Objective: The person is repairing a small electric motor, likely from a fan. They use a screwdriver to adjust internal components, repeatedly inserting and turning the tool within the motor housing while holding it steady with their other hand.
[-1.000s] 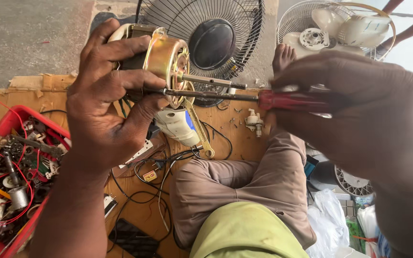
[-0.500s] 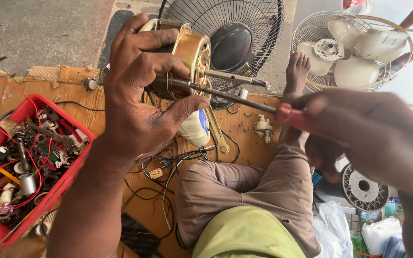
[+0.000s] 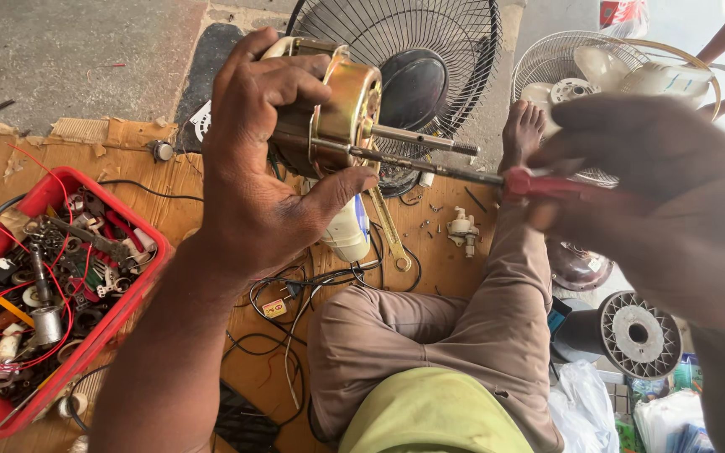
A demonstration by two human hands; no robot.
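Head view, left hand (image 3: 258, 168) clamped round fan motor (image 3: 341, 109), right hand (image 3: 665, 193) gripping screwdriver (image 3: 463, 172)

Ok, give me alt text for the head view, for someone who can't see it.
The left hand grips a brass-coloured fan motor while the right hand drives a red-handled screwdriver into its side. Below lie a wooden board, a red tray of parts and a black fan guard.

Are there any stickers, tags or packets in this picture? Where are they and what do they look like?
Small tag: among the wires on the wooden board, squarish, yellow and red.
Packet: top edge, right of the dark fan, red and white.
Plastic bags: bottom right corner, crumpled, white, blue, green.
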